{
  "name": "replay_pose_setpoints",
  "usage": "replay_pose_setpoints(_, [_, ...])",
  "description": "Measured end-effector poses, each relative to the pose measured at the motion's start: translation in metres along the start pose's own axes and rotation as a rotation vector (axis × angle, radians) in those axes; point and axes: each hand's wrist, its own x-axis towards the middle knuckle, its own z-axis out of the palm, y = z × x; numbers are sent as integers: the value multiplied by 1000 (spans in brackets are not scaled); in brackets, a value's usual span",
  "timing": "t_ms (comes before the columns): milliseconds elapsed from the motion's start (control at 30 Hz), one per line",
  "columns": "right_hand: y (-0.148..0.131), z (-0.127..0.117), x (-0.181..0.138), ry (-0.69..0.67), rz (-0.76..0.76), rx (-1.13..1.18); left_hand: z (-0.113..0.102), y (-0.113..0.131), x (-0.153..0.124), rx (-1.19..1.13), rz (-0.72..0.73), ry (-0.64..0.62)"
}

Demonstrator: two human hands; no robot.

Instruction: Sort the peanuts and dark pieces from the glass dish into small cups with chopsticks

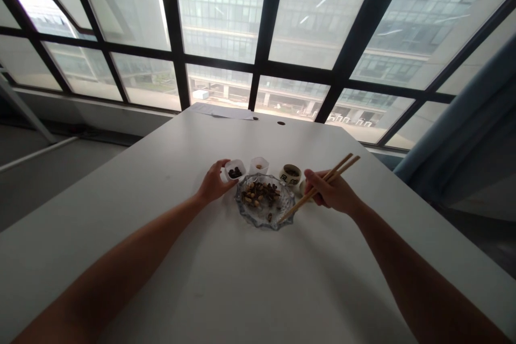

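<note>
My left hand (216, 180) is closed around the side of a small white cup (241, 164) with dark pieces (234, 172) in it. Between my right hand's fingers (332, 191) is a pair of wooden chopsticks (312, 191), slanting down to the left. Their tips are inside the near right part of a clear glass bowl (246, 216) with a wavy rim. A mix of nuts and seeds (260, 194) lies mostly in the bowl's far half. Whether the tips pinch anything is too small to tell.
Behind the bowl stand a second white cup (264, 163) with a little in it and a patterned cup (291, 176). Another pale cup is partly hidden by my right hand. Papers (226, 112) lie at the white table's (250, 279) far end, before the windows.
</note>
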Motion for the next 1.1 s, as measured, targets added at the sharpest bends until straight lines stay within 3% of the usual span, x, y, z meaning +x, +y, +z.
replay_pose_setpoints(100, [7, 11, 1, -8, -7, -8, -1, 1, 0, 7, -5, 0])
replay_pose_setpoints(233, [19, 23, 10, 171, -110, 49, -2, 3, 0, -2, 0, -1])
replay_pose_setpoints(433, [17, 9, 7, 335, -128, 86, -2, 3, 0, -2, 3, -2])
replay_pose_setpoints(633, [8, 1, -7, 60, -76, -73, -2, 2, 0, 2, 0, -2])
replay_pose_setpoints(867, [14, 2, -6, 176, -193, -118, -3, 3, 1, 14, -11, -9])
replay_pose_setpoints(1100, [-4, -5, -16, 17, -132, -186, -3, 1, 1, 11, 2, -9])
